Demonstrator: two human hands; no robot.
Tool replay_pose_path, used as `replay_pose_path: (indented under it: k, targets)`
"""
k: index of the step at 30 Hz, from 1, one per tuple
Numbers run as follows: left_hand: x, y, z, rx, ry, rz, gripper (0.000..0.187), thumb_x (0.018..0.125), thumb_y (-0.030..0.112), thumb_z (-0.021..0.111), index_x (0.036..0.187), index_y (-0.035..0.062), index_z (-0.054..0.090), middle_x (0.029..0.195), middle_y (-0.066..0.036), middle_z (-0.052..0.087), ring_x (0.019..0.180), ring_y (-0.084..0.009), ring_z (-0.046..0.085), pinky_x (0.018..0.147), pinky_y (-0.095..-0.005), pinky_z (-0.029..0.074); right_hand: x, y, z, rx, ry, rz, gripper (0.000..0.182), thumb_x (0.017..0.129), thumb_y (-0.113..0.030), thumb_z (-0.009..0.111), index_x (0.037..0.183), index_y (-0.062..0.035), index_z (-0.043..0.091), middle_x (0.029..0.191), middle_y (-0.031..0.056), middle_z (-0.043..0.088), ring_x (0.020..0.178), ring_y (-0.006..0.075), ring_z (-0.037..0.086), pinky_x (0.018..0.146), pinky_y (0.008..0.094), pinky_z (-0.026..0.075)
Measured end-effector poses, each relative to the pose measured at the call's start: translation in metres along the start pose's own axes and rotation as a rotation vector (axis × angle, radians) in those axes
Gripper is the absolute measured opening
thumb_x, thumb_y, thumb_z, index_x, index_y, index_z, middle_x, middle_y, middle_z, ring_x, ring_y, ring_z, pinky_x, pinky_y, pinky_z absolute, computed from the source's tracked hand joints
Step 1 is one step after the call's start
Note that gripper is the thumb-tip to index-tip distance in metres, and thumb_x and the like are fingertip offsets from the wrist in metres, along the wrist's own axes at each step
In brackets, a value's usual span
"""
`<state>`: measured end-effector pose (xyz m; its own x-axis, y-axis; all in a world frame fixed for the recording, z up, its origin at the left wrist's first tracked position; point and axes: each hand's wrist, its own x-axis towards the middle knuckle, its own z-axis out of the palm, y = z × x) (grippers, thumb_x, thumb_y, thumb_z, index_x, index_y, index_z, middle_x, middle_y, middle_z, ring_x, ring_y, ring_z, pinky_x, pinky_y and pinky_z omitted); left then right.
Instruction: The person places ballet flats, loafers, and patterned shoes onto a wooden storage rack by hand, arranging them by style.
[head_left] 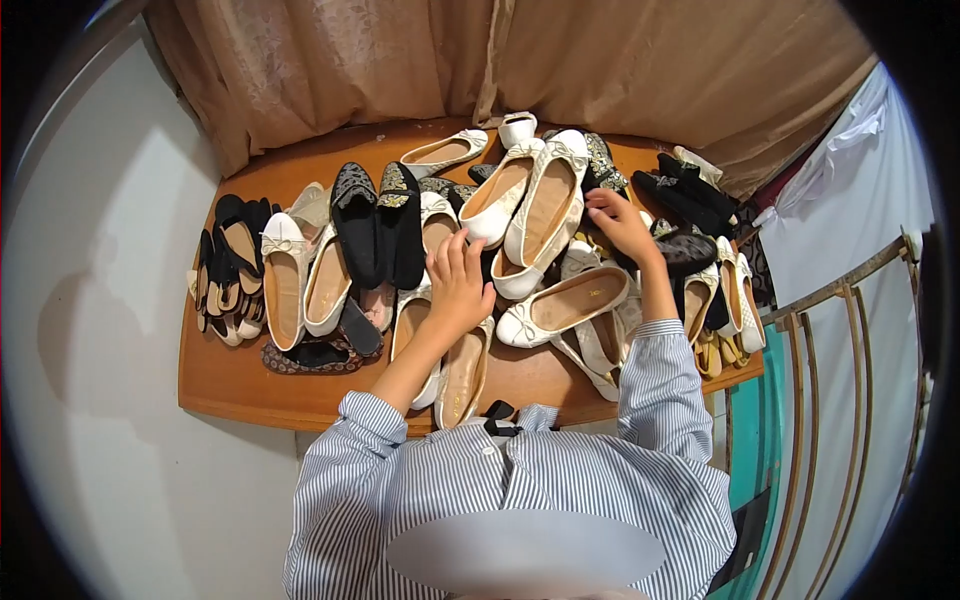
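Two white ballet flats with small bows lie side by side at the middle of the pile: a left flat and a right flat, toes pointing away from me. My left hand has its fingers spread, fingertips right at the heel of the left flat. On the other side, my right hand is open beside the right flat, fingers slightly bent toward its edge. Below them another white flat lies slanted over other shoes. Left of my left hand stands a pair of black loafers, one with a patterned front.
The wooden table carries many more flats. Stacked dark shoes fill its left end, and black shoes lie at the right. A brown curtain hangs behind; a wooden rack stands at the right.
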<state>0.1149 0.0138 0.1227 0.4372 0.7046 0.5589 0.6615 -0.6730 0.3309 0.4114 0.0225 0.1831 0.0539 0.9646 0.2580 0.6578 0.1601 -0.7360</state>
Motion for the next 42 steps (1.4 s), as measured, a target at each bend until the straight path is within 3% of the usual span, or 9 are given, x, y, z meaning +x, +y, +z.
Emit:
replay_pose_path:
  k: [5,9,13,14,20,26,30,33,42]
  targets:
    - [0.011,0.015,0.014,0.002,-0.197,0.004,0.062,0.072,0.023,0.063,0.128,0.0138,0.038,0.137,-0.017,0.026,0.128,-0.0377,0.021,0.100,-0.0602,0.016,-0.039,0.063,-0.037,0.015,0.204,0.064,0.016,0.081,-0.012,0.056,0.091,-0.0010,0.063,0.083,0.0093,0.065,0.076,0.0149,0.061,0.071,0.0265,0.047]
    - [0.017,0.023,0.027,-0.017,-0.242,0.105,0.062,0.073,0.028,0.064,0.129,0.0184,0.039,0.138,-0.017,0.027,0.127,-0.0382,0.023,0.100,-0.0619,0.016,-0.053,0.067,-0.038,-0.126,0.263,0.112,0.015,0.081,-0.011,0.055,0.090,-0.0013,0.062,0.081,0.0064,0.064,0.078,0.0129,0.060,0.073,0.0282,0.046]
    - [0.021,0.029,0.043,0.032,-0.209,0.114,0.059,0.071,0.031,0.066,0.123,0.0157,0.046,0.137,-0.016,0.030,0.127,-0.0384,0.025,0.095,-0.0607,0.023,-0.045,0.041,-0.018,-0.605,0.302,0.082,0.016,0.073,-0.013,0.057,0.084,-0.0074,0.065,0.083,0.0077,0.066,0.081,0.0258,0.062,0.073,0.0386,0.046]
    - [0.024,0.030,0.045,0.031,-0.220,0.120,0.059,0.071,0.031,0.066,0.123,0.0157,0.046,0.137,-0.016,0.030,0.127,-0.0384,0.025,0.095,-0.0607,0.023,-0.043,0.046,-0.009,-0.689,0.336,0.012,0.009,0.069,-0.014,0.060,0.076,-0.0126,0.066,0.079,0.0039,0.066,0.080,0.0224,0.059,0.075,0.0386,0.041]
    - [0.024,0.037,0.055,0.057,-0.185,-0.139,0.052,0.063,0.036,0.072,0.105,0.0091,0.055,0.134,-0.017,0.036,0.128,-0.0368,0.026,0.087,-0.0604,0.034,-0.032,0.074,0.015,-1.210,0.038,-0.162,0.012,0.070,-0.021,0.059,0.072,-0.0141,0.069,0.076,0.0002,0.059,0.090,0.0200,0.049,0.079,0.0359,0.035]
    - [0.016,0.034,0.064,0.007,-0.145,-0.195,0.042,0.063,0.027,0.071,0.094,0.0051,0.052,0.136,-0.013,0.035,0.131,-0.0326,0.026,0.086,-0.0629,0.036,-0.025,0.074,0.021,-1.092,-0.082,0.011,0.019,0.071,-0.025,0.060,0.077,-0.0110,0.071,0.096,0.0041,0.055,0.096,0.0220,0.045,0.082,0.0374,0.034]
    - [0.018,0.032,0.064,-0.027,0.009,-0.136,0.041,0.061,0.024,0.072,0.089,0.0033,0.051,0.129,-0.017,0.041,0.122,-0.0366,0.035,0.091,-0.0470,0.040,-0.025,0.082,0.024,-1.292,-0.075,-0.017,0.018,0.075,-0.020,0.055,0.079,-0.0115,0.071,0.093,0.0045,0.055,0.098,0.0229,0.045,0.085,0.0387,0.032]
    - [0.021,0.032,0.059,-0.042,-0.012,-0.211,0.043,0.059,0.025,0.074,0.088,0.0023,0.052,0.120,-0.016,0.045,0.106,-0.0355,0.045,0.083,-0.0447,0.043,-0.024,0.079,0.013,-0.963,0.008,0.106,0.017,0.079,-0.023,0.056,0.084,-0.0128,0.069,0.093,0.0054,0.056,0.092,0.0241,0.051,0.083,0.0392,0.038]
    - [0.023,0.035,0.049,-0.060,-0.116,-0.253,0.045,0.061,0.027,0.074,0.092,0.0024,0.053,0.118,-0.019,0.043,0.104,-0.0366,0.046,0.082,-0.0449,0.043,-0.010,0.059,-0.064,-0.578,0.238,0.134,0.017,0.084,-0.022,0.054,0.091,-0.0087,0.062,0.093,0.0113,0.060,0.086,0.0318,0.059,0.073,0.0424,0.047]
